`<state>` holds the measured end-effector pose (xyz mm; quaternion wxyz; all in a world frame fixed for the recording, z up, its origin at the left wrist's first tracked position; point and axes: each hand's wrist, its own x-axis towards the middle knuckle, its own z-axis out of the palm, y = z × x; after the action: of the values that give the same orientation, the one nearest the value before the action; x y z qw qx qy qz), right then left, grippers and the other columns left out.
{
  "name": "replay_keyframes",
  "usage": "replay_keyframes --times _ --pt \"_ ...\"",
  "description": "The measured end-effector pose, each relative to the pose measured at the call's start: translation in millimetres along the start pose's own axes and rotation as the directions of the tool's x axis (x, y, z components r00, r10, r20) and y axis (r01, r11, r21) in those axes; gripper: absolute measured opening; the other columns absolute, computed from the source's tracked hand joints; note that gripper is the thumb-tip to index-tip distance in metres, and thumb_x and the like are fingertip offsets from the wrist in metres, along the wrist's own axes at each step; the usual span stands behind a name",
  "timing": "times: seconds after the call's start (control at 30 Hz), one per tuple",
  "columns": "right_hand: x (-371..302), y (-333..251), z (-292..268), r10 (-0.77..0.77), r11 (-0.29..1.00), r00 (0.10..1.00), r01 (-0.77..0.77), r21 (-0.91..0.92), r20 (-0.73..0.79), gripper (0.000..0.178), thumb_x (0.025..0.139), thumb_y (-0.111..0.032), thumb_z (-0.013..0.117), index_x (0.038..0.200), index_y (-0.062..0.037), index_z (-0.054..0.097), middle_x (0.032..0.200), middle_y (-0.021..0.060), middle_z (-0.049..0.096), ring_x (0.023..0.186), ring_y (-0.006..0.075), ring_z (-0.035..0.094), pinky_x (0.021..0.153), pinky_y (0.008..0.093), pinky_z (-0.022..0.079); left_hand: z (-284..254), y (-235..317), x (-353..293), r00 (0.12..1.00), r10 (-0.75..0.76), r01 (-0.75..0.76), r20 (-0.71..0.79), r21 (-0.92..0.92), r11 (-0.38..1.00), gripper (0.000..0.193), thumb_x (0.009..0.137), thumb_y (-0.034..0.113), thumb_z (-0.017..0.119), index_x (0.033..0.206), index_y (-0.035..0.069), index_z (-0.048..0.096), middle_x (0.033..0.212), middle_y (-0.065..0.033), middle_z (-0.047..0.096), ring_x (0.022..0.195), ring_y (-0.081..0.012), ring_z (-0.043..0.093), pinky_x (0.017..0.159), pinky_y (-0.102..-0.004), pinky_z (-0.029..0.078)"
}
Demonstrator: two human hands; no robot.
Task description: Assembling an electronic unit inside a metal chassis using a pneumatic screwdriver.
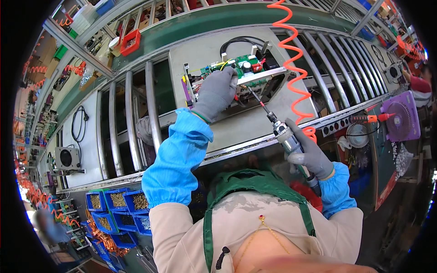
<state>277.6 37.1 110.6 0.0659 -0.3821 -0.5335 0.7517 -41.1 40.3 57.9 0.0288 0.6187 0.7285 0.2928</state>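
My right hand (314,154), in a grey glove, is wrapped round a pneumatic screwdriver (287,138). Its long bit slants up and left to the near edge of an opened machine chassis (273,73), close to a green circuit board (250,64). My left hand (216,93), gloved too, rests over the left part of the chassis. Its fingers are bent together at the near side of the board, and whatever they pinch is hidden. Yellow, red and black wires run about the board. A black cable (241,40) loops behind the chassis.
The chassis sits on a grey board (236,132) over a roller conveyor (132,118). An orange coiled air hose (293,59) hangs right of it. Blue bins (119,200) of small metal parts stand at lower left. A purple fan (400,117) is at right, a red tray (130,43) at the back.
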Motion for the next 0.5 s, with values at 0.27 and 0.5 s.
replay_keyframes --times 0.27,0.5 --pt "5 -2 -23 -0.012 0.995 0.996 0.020 -0.095 0.088 0.103 0.074 -0.006 0.070 0.161 -0.0150 0.017 0.131 0.0132 0.053 0.071 0.0140 0.063 0.059 0.0287 0.055 3 0 0 1.000 -0.006 0.006 -0.021 0.012 1.000 0.019 0.098 0.025 0.056 0.104 0.008 0.062 0.088 -0.0191 0.068 0.085 -0.0387 0.067 0.075 -0.0488 0.053" --pt "6 -4 -28 0.018 0.995 0.993 -0.006 -0.101 0.115 0.102 0.074 -0.008 0.072 0.161 -0.0159 0.019 0.133 0.0123 0.052 0.071 0.0133 0.061 0.061 0.0284 0.055 6 -3 -1 0.998 0.022 -0.021 -0.051 0.013 1.000 0.020 0.098 0.026 0.056 0.103 0.007 0.059 0.085 -0.0196 0.067 0.081 -0.0382 0.067 0.073 -0.0501 0.054"
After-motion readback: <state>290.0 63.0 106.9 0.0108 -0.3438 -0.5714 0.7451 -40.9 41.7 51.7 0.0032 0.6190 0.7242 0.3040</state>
